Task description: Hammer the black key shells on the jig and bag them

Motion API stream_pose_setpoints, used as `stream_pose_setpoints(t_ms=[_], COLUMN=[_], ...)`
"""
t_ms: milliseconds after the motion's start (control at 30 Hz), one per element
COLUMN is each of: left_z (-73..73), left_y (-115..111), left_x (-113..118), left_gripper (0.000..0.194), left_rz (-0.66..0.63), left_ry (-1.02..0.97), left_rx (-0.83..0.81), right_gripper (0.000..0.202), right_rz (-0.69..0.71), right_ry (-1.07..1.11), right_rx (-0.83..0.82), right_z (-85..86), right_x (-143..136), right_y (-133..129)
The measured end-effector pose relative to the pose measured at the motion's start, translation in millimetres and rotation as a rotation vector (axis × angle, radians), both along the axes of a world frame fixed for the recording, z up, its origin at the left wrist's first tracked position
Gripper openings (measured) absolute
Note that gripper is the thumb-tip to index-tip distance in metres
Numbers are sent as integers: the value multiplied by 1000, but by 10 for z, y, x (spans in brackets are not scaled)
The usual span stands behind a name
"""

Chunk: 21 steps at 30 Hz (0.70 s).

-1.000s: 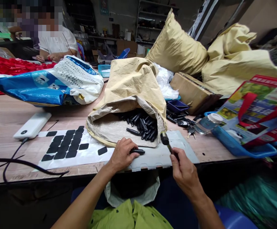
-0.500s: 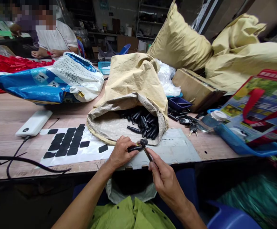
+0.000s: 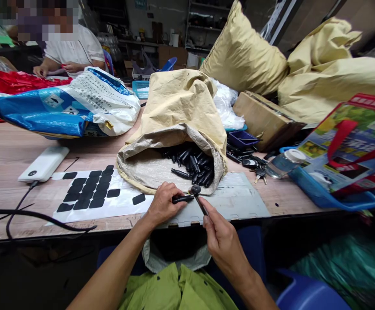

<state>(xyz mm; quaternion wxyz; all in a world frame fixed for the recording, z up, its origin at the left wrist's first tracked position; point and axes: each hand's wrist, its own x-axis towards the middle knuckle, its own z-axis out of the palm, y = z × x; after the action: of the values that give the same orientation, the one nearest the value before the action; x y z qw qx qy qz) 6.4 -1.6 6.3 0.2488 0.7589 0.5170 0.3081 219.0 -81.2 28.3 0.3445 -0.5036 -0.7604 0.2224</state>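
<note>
My left hand point(image 3: 167, 201) is closed around a black tubular piece point(image 3: 183, 199), which lies level above the grey board's front edge. In my right hand point(image 3: 221, 228), the fingers grip the thin handle of a small hammer point(image 3: 196, 190) with a dark rounded head. That head is beside the right end of the tubular piece; whether the two touch I cannot tell. Just beyond my hands, an open beige woven sack point(image 3: 171, 129) lies on its side, its mouth facing me. Many similar black tubular pieces point(image 3: 195, 163) lie inside it.
A grey board point(image 3: 239, 198) lies under my hands. To the left are a sheet of black stickers point(image 3: 92, 189), a white power bank point(image 3: 43, 163) with a cable, and a blue-white bag point(image 3: 77, 107). Keys point(image 3: 260, 174), a jar point(image 3: 286, 162) and a blue basket point(image 3: 336, 198) stand right. A co-worker point(image 3: 74, 51) sits behind.
The hammer's head has shifted slightly right and now shows less of its yellowish side. My left hand keeps its hold on the tubular piece. The co-worker's hands have moved a little.
</note>
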Motion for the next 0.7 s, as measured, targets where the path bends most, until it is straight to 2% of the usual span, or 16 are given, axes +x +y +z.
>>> stream_pose_setpoints(t_ms=[100,300,467,567,700], left_z=[-3,-40,-37,-25,-35], left_y=[1,8,15,16,17], left_x=[-10,-54,-75,-80,-85], left_gripper=[13,14,19,20,28], left_rz=[-10,-60,-91,-96,-99], left_ry=[0,-15,-16,3,18], left_rx=[6,23,24,26,29], right_gripper=[49,43,37,35,30], right_rz=[-5,-238,-565,-737,-801], right_ry=[-15,-35,-272,-448,-665], right_rx=[-25,33,99,81,16], right_z=[-25,23,-1,-60,-140], right_x=[11,263,727,949,1081], right_y=[15,85,174,271,444])
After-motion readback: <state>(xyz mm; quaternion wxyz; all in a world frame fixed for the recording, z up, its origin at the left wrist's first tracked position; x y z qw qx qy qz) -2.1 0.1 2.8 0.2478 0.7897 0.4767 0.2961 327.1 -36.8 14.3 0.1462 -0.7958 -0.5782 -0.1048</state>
